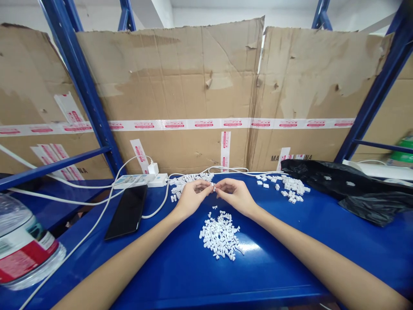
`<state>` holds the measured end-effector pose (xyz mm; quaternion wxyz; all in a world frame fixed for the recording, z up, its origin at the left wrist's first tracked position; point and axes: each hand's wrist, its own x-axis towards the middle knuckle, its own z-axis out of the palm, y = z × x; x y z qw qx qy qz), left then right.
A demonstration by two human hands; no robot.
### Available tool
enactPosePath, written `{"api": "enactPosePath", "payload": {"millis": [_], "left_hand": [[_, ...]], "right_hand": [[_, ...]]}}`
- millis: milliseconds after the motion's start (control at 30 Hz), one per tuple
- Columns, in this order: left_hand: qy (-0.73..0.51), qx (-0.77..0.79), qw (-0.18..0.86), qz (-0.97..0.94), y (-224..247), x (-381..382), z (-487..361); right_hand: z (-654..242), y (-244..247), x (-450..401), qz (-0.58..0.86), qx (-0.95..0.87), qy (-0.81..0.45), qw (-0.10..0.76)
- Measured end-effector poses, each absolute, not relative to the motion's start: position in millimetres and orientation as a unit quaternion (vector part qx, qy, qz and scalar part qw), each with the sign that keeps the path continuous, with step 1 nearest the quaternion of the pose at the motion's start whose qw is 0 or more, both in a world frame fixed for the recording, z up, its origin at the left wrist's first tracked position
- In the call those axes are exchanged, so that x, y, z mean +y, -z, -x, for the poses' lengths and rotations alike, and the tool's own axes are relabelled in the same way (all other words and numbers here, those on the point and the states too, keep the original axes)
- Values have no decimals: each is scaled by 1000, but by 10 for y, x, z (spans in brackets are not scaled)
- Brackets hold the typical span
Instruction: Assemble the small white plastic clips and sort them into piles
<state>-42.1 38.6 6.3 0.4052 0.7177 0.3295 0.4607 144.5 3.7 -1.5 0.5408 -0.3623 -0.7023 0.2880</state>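
One white plastic piece (213,186) between left hand (192,198), right hand (234,196), pile (220,236) below

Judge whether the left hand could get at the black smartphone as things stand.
Probably yes: the left hand has only a thin white cable lying flat between it and the black smartphone.

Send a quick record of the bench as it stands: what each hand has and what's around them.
Left hand: fingers on a small white plastic part
Right hand: fingers on the same part
In front: heap of small white plastic parts
Back left: scatter of white parts
Back right: scatter of white parts
Surface: blue steel shelf
Also: black smartphone, white power strip, black plastic bag
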Motion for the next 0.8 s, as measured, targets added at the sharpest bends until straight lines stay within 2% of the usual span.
{"api": "enactPosePath", "payload": {"millis": [800], "left_hand": [[-460, 341, 439, -692, -90, 375, 420]], "right_hand": [[-1466, 26, 60, 386, -709, -231, 543]]}}
